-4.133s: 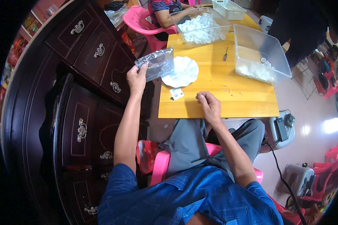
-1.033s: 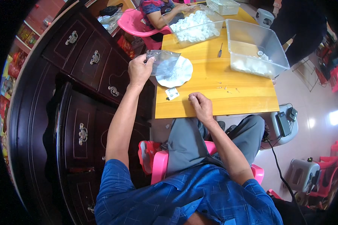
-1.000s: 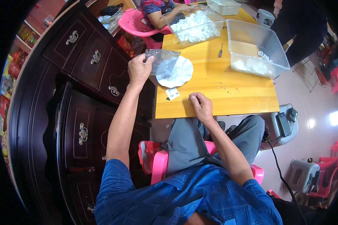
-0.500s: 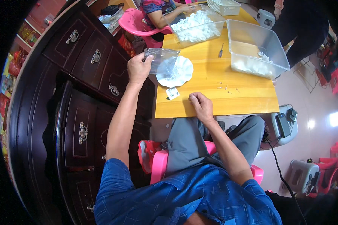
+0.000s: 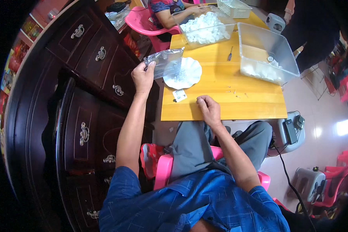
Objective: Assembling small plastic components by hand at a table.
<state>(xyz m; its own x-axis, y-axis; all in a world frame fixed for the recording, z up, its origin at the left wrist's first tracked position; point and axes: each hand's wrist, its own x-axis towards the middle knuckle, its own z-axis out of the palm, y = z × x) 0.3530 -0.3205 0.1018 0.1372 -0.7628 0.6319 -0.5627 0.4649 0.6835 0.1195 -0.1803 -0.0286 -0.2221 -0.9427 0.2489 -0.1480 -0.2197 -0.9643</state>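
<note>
Between the thumb and fingers of my left hand is a clear plastic bag, held by its left end. The bag's other end hangs over a white scalloped plate. Small clear or whitish bits lie on that plate, partly hidden by the bag. My right hand rests at the table's front edge with its fingers curled in; whether anything is inside them is hidden. Just in front of the plate lies a small white card or packet with dark marks.
On the wooden table stand a clear bin of white parts and another clear bin on the right. A screwdriver and several tiny pieces lie there. A person sits beyond; dark drawers flank my left.
The bag has changed shape, its free end now tilted up and crumpled. My left hand has shifted slightly. The right hand stays at the table edge; the view has moved a little.
</note>
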